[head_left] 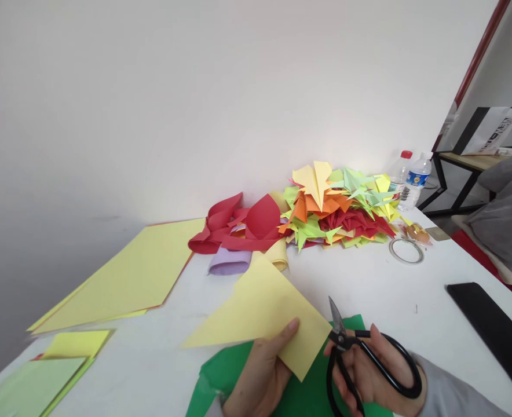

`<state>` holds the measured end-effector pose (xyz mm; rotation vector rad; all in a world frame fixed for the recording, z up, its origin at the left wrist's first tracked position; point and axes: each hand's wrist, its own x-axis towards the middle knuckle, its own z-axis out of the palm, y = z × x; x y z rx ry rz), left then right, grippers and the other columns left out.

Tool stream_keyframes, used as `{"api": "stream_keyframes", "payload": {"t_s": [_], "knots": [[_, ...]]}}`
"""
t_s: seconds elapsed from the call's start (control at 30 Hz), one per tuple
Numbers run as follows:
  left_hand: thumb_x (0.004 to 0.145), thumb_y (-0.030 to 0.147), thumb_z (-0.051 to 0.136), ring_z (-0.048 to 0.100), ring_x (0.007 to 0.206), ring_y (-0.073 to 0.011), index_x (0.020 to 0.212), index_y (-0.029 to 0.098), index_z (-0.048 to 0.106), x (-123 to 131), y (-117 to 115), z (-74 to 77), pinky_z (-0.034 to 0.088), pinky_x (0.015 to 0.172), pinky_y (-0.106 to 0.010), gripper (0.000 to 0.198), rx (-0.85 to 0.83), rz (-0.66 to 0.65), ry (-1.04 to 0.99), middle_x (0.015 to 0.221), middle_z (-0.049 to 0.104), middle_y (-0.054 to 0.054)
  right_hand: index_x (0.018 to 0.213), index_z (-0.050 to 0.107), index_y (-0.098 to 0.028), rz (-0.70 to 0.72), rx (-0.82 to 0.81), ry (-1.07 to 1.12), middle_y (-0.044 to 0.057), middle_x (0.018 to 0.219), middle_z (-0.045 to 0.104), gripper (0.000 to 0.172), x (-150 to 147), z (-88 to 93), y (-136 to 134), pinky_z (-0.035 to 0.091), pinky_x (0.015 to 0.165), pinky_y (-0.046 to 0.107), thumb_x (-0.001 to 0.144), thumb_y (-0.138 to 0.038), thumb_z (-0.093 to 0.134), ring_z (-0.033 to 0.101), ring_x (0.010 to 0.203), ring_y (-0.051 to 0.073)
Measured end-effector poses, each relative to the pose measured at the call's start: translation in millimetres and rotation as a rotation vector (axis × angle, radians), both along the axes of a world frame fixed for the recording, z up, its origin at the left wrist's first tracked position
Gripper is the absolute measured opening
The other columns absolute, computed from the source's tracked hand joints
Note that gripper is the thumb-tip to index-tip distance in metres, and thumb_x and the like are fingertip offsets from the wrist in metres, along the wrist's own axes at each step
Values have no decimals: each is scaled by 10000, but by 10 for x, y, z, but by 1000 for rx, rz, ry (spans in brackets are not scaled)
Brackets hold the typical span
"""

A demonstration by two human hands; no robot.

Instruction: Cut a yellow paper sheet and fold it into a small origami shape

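My left hand (262, 368) pinches a pale yellow sheet of paper (264, 307), thumb on top and fingers underneath. In my right hand (373, 370) is a pair of scissors (343, 339) with black-coated handles. My fingers are through and around the handles, which are spread. One blade points up and away; the other cannot be made out clearly. The sheet's right corner lies close to the scissors' pivot; whether they touch, I cannot tell. Below both hands lies green paper (225, 368), partly covered by them.
Large yellow sheets (143, 272) and smaller green-yellow sheets (39, 379) lie left. Curled red paper (262, 217), a purple roll (230, 262) and a pile of folded paper planes (317, 185) sit behind. To the right are a tape roll (406, 251), bottles (414, 179), a black slab (490, 330) and a person's sleeve (508, 202).
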<state>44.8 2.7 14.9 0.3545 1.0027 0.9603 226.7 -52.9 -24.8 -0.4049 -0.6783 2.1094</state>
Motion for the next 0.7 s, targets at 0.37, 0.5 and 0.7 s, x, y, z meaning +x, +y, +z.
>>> {"api": "stream_keyframes", "payload": {"t_s": [0.37,0.5,0.7], "knots": [[804,63,636,679,985,-283,1307,93,500,-18,10,13,532,956,-383,522,-16,4,-21,1116,692,-156,1108,564,-140,-21,15,-35,69,761,585,847,-11,-12,3,424,473,235,742,-848,277,531,556,122],[804,63,637,678,986,-281,1307,95,503,-17,18,24,530,959,-374,522,-10,6,-39,1116,693,-154,1093,574,-139,-19,17,-26,63,748,577,840,-18,2,9,426,475,235,740,-847,291,526,555,121],[799,45,627,676,985,-296,1329,88,476,-28,41,48,534,951,-390,553,-52,24,-40,1102,697,-162,1084,576,-136,3,20,-34,54,726,566,848,-15,2,22,422,471,231,725,-856,311,513,538,114]]}}
